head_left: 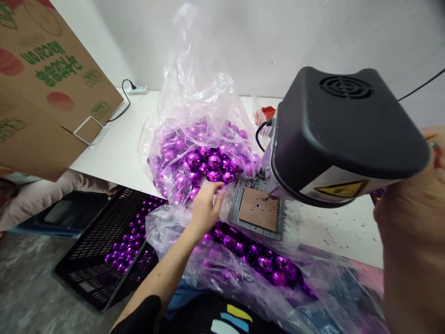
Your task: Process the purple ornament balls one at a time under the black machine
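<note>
My left hand [205,206] reaches into the mouth of a clear plastic bag [198,116] full of shiny purple faceted balls [208,160], its fingers curled among the nearest balls. Whether it grips one is hidden. My right hand [413,222] is close to the camera at the right edge, beside the black machine head [333,125]; its fingers do not show. Below the machine head sits a grey plate with a brown pad [259,208]. A second clear bag of purple balls [257,264] lies across my lap.
A black plastic crate [104,246] holding more purple balls stands on the floor at the left. A cardboard box [45,79] leans at the upper left. The white table [121,139] carries a power strip [137,89] and cable by the wall.
</note>
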A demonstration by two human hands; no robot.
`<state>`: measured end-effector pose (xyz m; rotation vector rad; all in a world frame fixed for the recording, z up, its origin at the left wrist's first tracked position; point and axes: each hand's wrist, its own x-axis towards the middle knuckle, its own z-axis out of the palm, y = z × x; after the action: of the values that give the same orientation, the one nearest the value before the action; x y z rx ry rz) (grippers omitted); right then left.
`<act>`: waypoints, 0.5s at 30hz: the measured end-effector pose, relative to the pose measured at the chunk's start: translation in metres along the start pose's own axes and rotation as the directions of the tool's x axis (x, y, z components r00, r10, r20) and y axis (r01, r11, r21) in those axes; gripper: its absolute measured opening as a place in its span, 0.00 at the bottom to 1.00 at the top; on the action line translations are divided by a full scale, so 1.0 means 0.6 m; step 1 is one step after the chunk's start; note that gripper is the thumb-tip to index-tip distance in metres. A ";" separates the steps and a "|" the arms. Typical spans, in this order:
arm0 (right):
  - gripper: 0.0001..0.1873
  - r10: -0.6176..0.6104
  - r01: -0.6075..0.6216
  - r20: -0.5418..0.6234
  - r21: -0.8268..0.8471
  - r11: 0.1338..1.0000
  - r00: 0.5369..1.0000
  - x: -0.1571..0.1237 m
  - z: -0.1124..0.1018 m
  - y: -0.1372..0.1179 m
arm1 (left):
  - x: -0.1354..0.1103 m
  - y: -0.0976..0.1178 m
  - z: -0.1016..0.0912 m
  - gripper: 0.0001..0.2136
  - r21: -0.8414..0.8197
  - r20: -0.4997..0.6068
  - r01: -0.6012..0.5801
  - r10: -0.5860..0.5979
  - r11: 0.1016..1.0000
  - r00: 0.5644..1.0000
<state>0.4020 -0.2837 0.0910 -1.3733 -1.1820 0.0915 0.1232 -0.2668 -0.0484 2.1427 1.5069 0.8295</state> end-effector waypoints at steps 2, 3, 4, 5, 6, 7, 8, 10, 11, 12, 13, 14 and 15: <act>0.14 0.026 -0.027 -0.028 -0.006 1.000 0.999 0.002 0.002 -0.005 | 0.042 -0.016 0.003 0.13 0.251 0.016 0.143 -0.152 0.957 0.988; 0.15 0.028 -0.028 -0.037 -0.016 0.999 0.999 0.003 0.002 -0.006 | 0.057 -0.021 0.008 0.14 0.342 0.068 0.165 -0.199 0.925 0.978; 0.16 0.020 -0.021 -0.038 -0.027 0.999 0.999 0.003 0.002 -0.006 | 0.066 -0.026 0.014 0.16 0.397 0.134 0.158 -0.227 0.904 0.965; 0.17 0.017 -0.018 -0.029 -0.032 0.999 0.999 0.004 0.001 -0.006 | 0.072 -0.029 0.019 0.17 0.414 0.192 0.137 -0.233 0.900 0.953; 0.18 0.020 -0.021 -0.014 -0.034 0.999 1.000 0.004 0.000 -0.006 | 0.074 -0.031 0.024 0.18 0.391 0.234 0.115 -0.220 0.913 0.947; 0.19 0.025 -0.025 0.006 -0.034 0.999 1.000 0.004 -0.002 -0.006 | 0.073 -0.033 0.026 0.18 0.332 0.252 0.109 -0.199 0.937 0.947; 0.20 0.029 -0.028 0.027 -0.033 0.999 0.999 0.005 -0.004 -0.005 | 0.072 -0.034 0.025 0.18 0.239 0.243 0.125 -0.184 0.963 0.952; 0.22 0.025 -0.023 0.063 -0.031 0.999 0.998 0.005 -0.007 -0.005 | 0.065 -0.032 0.015 0.19 -0.042 0.139 0.194 -0.186 0.980 0.973; 0.23 0.019 -0.017 0.072 -0.027 0.999 0.997 0.005 -0.007 -0.005 | 0.061 -0.029 0.007 0.21 -0.220 0.064 0.218 -0.209 0.951 0.976; 0.23 0.011 -0.010 0.075 -0.020 1.000 0.997 0.006 -0.007 -0.005 | 0.056 -0.024 -0.001 0.23 -0.403 -0.001 0.223 -0.244 0.888 0.970; 0.24 0.004 -0.003 0.075 -0.013 1.000 0.997 0.006 -0.007 -0.005 | 0.050 -0.017 -0.008 0.24 -0.573 -0.022 0.215 -0.277 0.790 0.961; 0.24 -0.003 0.003 0.071 -0.007 1.000 0.997 0.006 -0.006 -0.005 | 0.042 -0.008 -0.012 0.25 -0.716 0.019 0.219 -0.295 0.662 0.955; 0.24 -0.006 0.005 0.068 0.002 1.000 0.998 0.006 -0.005 -0.004 | 0.033 0.001 -0.013 0.24 -0.819 0.116 0.258 -0.292 0.513 0.949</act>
<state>0.4043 -0.2839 0.0960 -1.3749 -1.2423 0.1362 0.1232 -0.2487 -0.0375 1.1371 1.0677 1.1572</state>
